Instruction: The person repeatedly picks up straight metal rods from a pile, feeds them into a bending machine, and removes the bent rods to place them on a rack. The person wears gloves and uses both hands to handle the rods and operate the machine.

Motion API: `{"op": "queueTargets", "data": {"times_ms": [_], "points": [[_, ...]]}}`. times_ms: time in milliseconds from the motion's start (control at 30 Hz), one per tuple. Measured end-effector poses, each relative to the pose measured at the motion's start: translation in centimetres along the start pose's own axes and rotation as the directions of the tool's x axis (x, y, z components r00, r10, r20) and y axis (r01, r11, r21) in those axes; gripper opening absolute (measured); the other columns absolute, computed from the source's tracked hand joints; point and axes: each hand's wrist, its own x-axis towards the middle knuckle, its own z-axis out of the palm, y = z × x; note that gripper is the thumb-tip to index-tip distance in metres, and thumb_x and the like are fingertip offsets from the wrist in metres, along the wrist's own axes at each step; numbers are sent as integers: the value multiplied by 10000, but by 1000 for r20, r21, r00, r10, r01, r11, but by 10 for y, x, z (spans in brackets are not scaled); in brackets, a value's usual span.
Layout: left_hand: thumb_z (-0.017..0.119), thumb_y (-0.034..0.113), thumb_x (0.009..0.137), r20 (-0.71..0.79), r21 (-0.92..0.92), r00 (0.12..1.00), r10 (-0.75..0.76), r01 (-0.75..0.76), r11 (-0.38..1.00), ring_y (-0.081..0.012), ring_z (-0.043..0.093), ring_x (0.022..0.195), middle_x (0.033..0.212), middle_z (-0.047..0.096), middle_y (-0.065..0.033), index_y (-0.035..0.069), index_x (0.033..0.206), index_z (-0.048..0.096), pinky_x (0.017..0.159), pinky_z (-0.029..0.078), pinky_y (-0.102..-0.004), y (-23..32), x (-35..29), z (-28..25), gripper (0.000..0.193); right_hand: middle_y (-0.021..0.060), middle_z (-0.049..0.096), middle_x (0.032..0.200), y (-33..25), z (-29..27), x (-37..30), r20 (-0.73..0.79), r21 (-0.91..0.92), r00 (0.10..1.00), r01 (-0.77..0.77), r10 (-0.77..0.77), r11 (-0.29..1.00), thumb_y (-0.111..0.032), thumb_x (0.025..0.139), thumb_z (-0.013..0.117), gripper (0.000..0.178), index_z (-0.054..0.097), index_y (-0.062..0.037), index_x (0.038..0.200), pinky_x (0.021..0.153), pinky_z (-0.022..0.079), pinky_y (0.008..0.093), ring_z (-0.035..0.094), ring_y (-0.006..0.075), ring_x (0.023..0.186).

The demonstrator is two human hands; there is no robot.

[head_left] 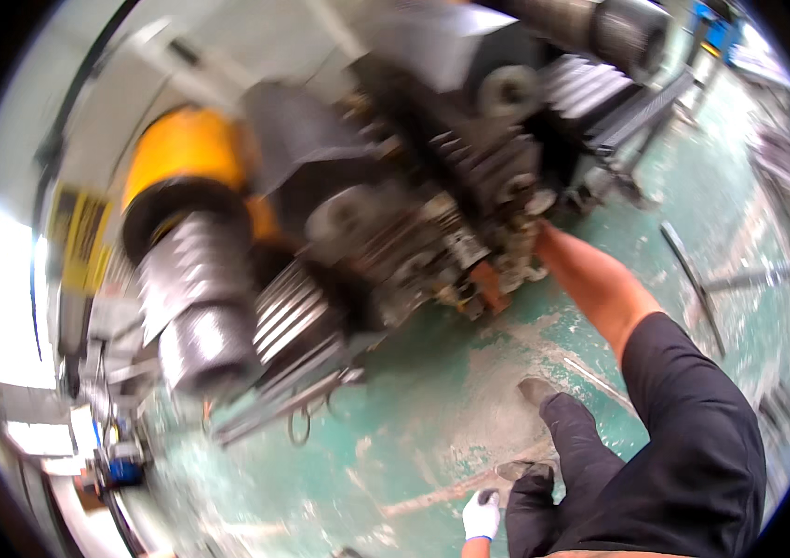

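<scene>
- Right hand [521,237] is sitting among the parts of the dark, blocky metal machine [451,167]; blur is hiding its grip, can't tell.
- White-gloved left hand [482,514] is hanging near the black trouser leg [530,516], perhaps for balance; can't tell whether clenched.
- Worn green floor [395,437] is lying below.

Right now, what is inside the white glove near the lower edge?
The white glove encloses the left hand; a bare forearm shows just below its blue-edged cuff. The hand's skin is covered and cannot be seen; whether it holds anything is unclear.
</scene>
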Motion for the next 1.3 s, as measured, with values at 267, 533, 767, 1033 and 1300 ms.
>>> {"op": "queueTargets", "data": {"times_ms": [267,533,767,1033,1300], "points": [[641,259,1012,-173,-151,983,67,-93,984,-360,721,1095,1121,765,-175,60,1173,739,962,555,-408,-9,-61,-61,274,153,762,1182,33,-33,-104,-203,-16,976,-88,83,996,-386,1051,641,452,689,4,1276,894,549,408,710,300,1046],[643,229,998,-467,-461,870,-158,-87,883,-351,732,1066,1097,757,-187,55,1127,727,939,563,-418,-156,-186,-121,232,108,768,906,82,68,-450,341,-298,807,-393,482,870,-256,992,716,290,759,16,1085,652,569,379,685,205,704],[664,224,986,-530,-709,659,-533,0,705,-288,758,1043,1106,785,-159,59,1141,765,947,572,-381,-364,-330,-160,248,225,768,1059,-296,297,-620,880,-221,476,433,-13,874,-296,944,733,304,747,-22,1074,914,571,448,739,396,1029],[677,96,977,-424,-905,298,-855,-131,404,-205,733,959,1020,787,-109,28,1090,769,914,563,-345,-533,-431,-134,161,196,753,1182,-545,514,-834,958,256,-63,628,-280,735,-302,947,713,369,707,-72,1235,969,564,457,717,387,1122],[698,125,1005,-108,-982,452,-886,-185,25,-191,711,1074,1125,774,-119,-13,1193,732,990,544,-338,-544,-420,-164,236,200,727,1205,-640,706,-1049,933,351,-230,759,-278,549,-306,847,802,568,645,-73,1340,973,558,501,687,405,1144]]}}
